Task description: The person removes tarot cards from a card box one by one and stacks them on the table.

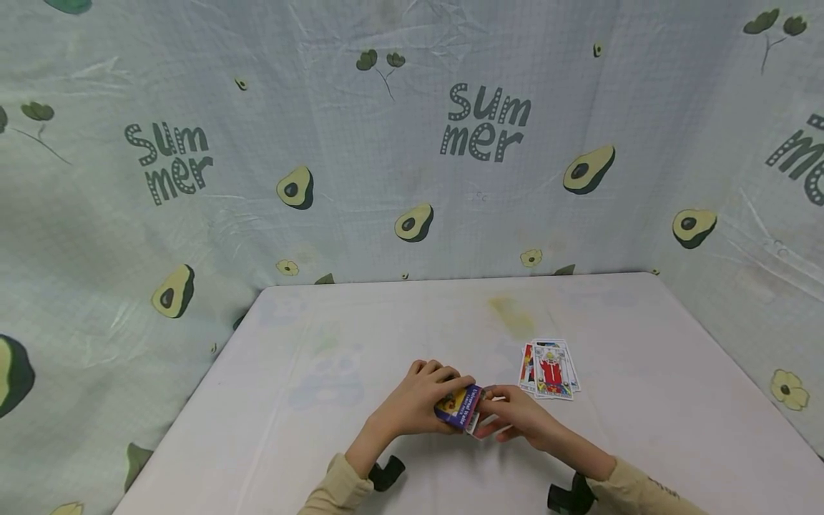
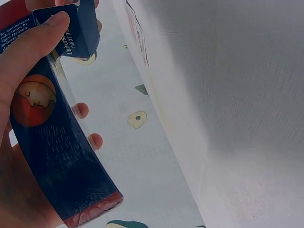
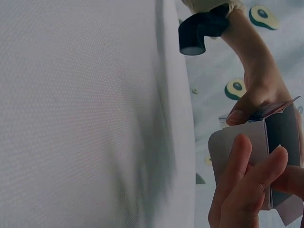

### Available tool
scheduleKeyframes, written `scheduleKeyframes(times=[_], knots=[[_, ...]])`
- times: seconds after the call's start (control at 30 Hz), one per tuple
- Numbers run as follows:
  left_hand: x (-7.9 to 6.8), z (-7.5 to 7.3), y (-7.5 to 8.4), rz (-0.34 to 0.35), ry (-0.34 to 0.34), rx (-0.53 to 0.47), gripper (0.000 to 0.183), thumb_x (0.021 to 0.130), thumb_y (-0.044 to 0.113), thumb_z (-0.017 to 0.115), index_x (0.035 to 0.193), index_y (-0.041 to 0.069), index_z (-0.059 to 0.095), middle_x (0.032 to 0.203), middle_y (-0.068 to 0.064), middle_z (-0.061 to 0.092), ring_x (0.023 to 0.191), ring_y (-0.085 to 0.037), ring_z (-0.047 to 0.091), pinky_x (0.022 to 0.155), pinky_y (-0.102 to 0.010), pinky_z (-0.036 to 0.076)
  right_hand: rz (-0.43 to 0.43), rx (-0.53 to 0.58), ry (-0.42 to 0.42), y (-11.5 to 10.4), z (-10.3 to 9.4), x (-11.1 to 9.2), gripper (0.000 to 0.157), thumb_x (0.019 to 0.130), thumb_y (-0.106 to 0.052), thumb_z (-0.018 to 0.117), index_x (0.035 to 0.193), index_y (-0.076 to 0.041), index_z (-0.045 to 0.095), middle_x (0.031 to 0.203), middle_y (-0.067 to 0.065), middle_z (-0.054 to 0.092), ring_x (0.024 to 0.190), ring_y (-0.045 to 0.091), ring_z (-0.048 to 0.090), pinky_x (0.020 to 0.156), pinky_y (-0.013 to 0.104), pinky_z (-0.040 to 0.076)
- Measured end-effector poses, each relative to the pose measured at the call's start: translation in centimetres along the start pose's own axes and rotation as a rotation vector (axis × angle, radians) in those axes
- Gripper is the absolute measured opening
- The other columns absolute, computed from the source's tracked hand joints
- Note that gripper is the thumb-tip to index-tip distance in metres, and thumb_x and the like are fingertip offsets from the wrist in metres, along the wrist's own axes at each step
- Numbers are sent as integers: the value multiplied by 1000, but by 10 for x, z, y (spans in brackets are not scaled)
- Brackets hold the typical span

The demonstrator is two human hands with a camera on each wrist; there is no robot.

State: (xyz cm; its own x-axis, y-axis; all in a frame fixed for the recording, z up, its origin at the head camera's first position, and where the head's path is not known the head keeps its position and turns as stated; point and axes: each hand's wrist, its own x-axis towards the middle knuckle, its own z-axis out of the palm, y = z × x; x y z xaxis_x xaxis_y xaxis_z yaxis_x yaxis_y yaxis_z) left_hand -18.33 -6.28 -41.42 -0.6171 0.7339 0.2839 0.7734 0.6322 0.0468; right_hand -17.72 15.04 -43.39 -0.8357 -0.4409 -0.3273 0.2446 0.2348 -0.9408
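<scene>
A navy tarot card box (image 1: pixel 458 408) with a yellow picture panel is gripped in my left hand (image 1: pixel 421 400), above the white table. In the left wrist view my thumb lies along the box (image 2: pixel 61 156) near its flap end, and fingertips show past the far edge. My right hand (image 1: pixel 515 413) is at the box's opened end. The right wrist view shows its fingers on the pale inner side of the flap (image 3: pixel 247 137), another digit at the box's dark opening. The box's inside is mostly hidden.
Several tarot cards (image 1: pixel 552 370) lie face up and overlapping beyond my right hand, the top one showing a red-robed figure. The white-covered table (image 1: pixel 309 429) meets an avocado-printed cloth (image 1: pixel 360 157) behind it. A black wrist device (image 1: pixel 386 473) sits below each hand.
</scene>
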Motion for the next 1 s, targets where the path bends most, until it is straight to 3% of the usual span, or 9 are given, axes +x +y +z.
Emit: scheduleKeyframes(times=[0.2,1.0], knots=[[0,0,0,-19,-27,-5,73,65,50,72,129,28,45,113,8,53,100,-11,45,90,-35,33,-4,0,9,1,0,0,49,85,-35,56,114,4,48,84,3,67,68,15,67,50,20,47],[-3,2,-3,-55,-47,1,75,64,51,73,130,29,44,114,7,53,99,-12,46,87,-34,35,-39,-14,20,3,-7,-9,40,84,-32,59,104,2,56,80,-1,67,68,12,66,50,22,45]])
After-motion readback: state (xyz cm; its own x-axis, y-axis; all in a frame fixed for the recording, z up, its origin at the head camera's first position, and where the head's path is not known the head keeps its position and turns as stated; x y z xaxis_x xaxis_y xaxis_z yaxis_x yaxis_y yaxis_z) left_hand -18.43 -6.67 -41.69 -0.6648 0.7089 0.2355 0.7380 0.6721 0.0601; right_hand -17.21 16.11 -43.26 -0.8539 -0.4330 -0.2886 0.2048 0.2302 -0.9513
